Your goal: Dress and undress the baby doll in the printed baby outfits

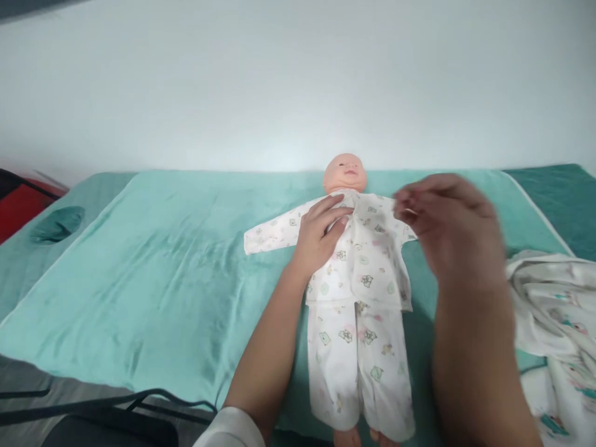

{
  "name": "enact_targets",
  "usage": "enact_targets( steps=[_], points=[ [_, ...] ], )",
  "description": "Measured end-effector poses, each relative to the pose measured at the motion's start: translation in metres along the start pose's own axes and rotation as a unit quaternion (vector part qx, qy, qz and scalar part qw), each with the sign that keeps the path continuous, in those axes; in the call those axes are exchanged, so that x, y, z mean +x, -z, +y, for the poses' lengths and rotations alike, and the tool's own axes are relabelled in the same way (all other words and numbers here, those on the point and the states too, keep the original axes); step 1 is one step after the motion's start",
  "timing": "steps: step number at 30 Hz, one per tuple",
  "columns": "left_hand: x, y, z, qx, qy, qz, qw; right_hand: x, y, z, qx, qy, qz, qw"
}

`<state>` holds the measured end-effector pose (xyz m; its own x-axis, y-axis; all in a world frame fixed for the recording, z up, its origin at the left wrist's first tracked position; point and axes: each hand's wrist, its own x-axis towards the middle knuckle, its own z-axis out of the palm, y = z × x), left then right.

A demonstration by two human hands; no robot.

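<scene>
A baby doll (345, 172) lies on its back, dressed in a white printed jacket (372, 273) and matching trousers (333, 360). My left hand (321, 233) rests open on the jacket's chest, fingers spread near the front edge. One long sleeve (270, 236) stretches out to the left, and its cuff hides any doll hand. My right hand (449, 223) is raised over the sleeve on the other side, blurred, with its fingers drawn together. Whatever they may pinch is hidden, as is the end of that sleeve. Bare doll feet (347, 436) show below the trousers.
A green plush cover (162, 267) spreads over the padded table, which has a hole (58, 225) at its left end. Crumpled white printed cloth (559, 310) lies at the right. A white wall (279, 81) rises behind. Black metal bars (107, 400) stand at the lower left.
</scene>
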<state>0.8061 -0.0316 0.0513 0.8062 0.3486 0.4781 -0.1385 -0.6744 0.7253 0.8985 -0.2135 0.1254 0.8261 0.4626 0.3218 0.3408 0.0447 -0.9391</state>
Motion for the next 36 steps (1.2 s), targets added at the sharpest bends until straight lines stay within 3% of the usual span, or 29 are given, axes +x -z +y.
enact_targets(
  steps=[2, 4, 8, 13, 17, 20, 24, 29, 33, 36],
  points=[
    [0.0, 0.0, -0.001, 0.0, -0.005, -0.001, 1.0, 0.003, -0.014, 0.01, -0.025, -0.062, -0.006, 0.998],
    [-0.001, 0.001, -0.001, -0.001, -0.008, -0.005, 1.0, 0.004, -0.027, 0.018, -0.123, -0.096, -0.019, 0.988],
    [-0.002, 0.002, -0.001, -0.001, -0.001, -0.019, 1.0, -0.002, -0.044, 0.02, -0.308, -0.066, -0.075, 0.946],
    [-0.002, 0.003, -0.001, 0.002, -0.009, -0.028, 1.0, -0.004, -0.045, 0.016, -0.401, -0.06, -0.101, 0.909],
    [-0.001, 0.004, 0.001, 0.01, -0.015, -0.041, 0.999, 0.001, -0.035, 0.026, -0.341, -0.005, -0.134, 0.931],
    [-0.001, 0.005, 0.004, 0.021, -0.01, -0.05, 0.998, 0.003, -0.029, 0.04, -0.213, -0.03, -0.143, 0.966],
    [0.0, 0.006, 0.004, 0.045, -0.017, -0.064, 0.997, -0.003, -0.03, 0.055, -0.068, -0.085, -0.068, 0.992],
    [0.0, 0.005, 0.005, 0.089, -0.026, -0.077, 0.993, -0.013, -0.036, 0.057, -0.072, -0.095, -0.012, 0.993],
    [-0.001, 0.005, 0.009, 0.105, -0.017, -0.088, 0.99, -0.013, -0.033, 0.055, -0.064, -0.077, -0.029, 0.995],
    [-0.001, 0.005, 0.012, 0.106, -0.009, -0.094, 0.99, -0.01, -0.026, 0.053, -0.061, -0.079, -0.076, 0.992]
  ],
)
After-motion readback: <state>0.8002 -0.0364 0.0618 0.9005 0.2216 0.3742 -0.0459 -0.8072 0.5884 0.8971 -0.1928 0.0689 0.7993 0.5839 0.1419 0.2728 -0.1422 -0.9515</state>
